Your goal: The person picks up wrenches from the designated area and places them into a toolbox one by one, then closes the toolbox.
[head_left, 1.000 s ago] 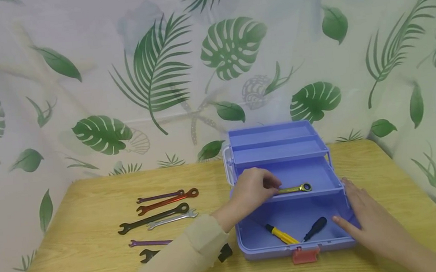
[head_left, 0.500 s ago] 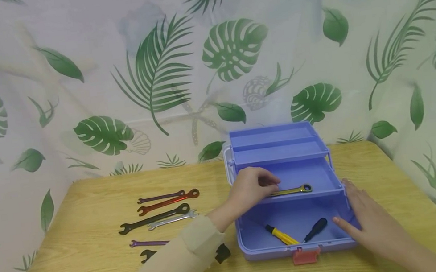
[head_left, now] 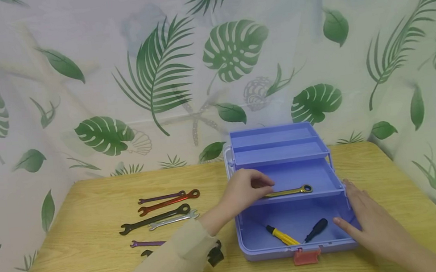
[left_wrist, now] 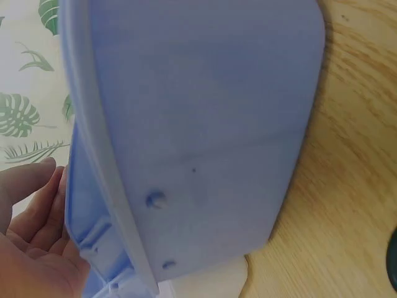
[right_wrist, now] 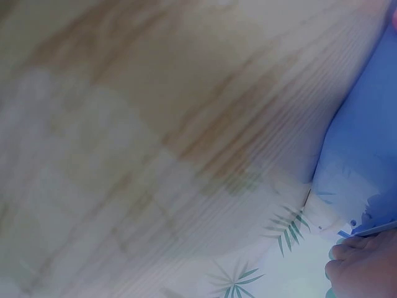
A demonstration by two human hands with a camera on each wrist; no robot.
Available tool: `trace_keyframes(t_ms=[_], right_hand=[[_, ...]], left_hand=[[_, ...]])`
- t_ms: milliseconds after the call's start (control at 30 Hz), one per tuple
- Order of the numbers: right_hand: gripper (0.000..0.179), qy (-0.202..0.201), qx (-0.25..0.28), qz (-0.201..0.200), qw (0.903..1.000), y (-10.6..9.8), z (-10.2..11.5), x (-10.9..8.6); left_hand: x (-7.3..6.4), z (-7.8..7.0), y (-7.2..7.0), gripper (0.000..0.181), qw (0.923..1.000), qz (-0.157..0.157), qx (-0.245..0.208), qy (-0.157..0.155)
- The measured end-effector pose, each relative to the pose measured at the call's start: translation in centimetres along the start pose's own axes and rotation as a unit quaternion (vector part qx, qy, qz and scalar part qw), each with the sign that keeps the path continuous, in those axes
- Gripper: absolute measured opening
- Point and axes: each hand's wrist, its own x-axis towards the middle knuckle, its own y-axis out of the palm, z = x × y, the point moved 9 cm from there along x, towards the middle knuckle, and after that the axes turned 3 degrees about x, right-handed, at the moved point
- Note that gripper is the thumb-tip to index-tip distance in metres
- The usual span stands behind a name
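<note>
A gold ratchet wrench (head_left: 289, 192) lies along the front edge of the middle tray (head_left: 299, 174) in an open blue toolbox (head_left: 272, 254). My left hand (head_left: 246, 191) is over the tray's left end, fingers loosely bent beside the wrench, whose left end it hides. In the left wrist view that hand (left_wrist: 37, 236) shows bare fingers past the toolbox's side wall (left_wrist: 205, 124). My right hand (head_left: 373, 221) rests with fingers straight against the toolbox's right side. A yellow-handled tool (head_left: 282, 235) and a dark-handled screwdriver (head_left: 316, 230) lie in the bottom.
Left of the toolbox several wrenches lie on the wooden table, among them a red one (head_left: 169, 202), a black one (head_left: 155, 219) and a silver one (head_left: 173, 220). My left sleeve (head_left: 168, 263) covers others partly. A pink latch (head_left: 306, 257) hangs at the toolbox's front.
My left hand has slid left and come away from the gold wrench, which now lies in the tray with more of its shaft showing. The right hand stays put.
</note>
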Motion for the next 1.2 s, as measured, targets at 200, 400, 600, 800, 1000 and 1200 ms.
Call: trace_keyframes(t_ms=[200,400,600,800,1000,1200], right_hand=[[0.1,0.005,-0.006,0.003,1.0,0.0,0.2,0.0],[0.101,0.008,-0.004,0.005,0.9999,0.0,0.1,0.0],[0.099,-0.002,-0.002,-0.006,1.0,-0.1,0.2,-0.1],[0.099,-0.004,0.0,-0.008,1.0,-0.1,0.1,-0.1],[0.098,-0.009,0.0,-0.011,0.9999,-0.2,0.2,-0.1],[0.098,-0.007,0.003,-0.008,0.9999,-0.2,0.2,-0.2]], left_hand=[[-0.8,0.5,-1.0,0.012,0.9998,-0.002,-0.019,0.001],[-1.4,1.1,-2.4,0.013,0.9991,-0.004,-0.042,-0.005],[-2.3,1.6,-3.8,0.015,0.9966,-0.006,-0.078,-0.024],[-3.6,2.4,-5.4,0.016,0.9917,-0.019,-0.115,-0.053],[-5.0,3.3,-6.9,0.016,0.9897,-0.039,-0.115,-0.076],[-6.1,5.4,-7.7,0.016,0.9854,-0.057,-0.122,-0.105]])
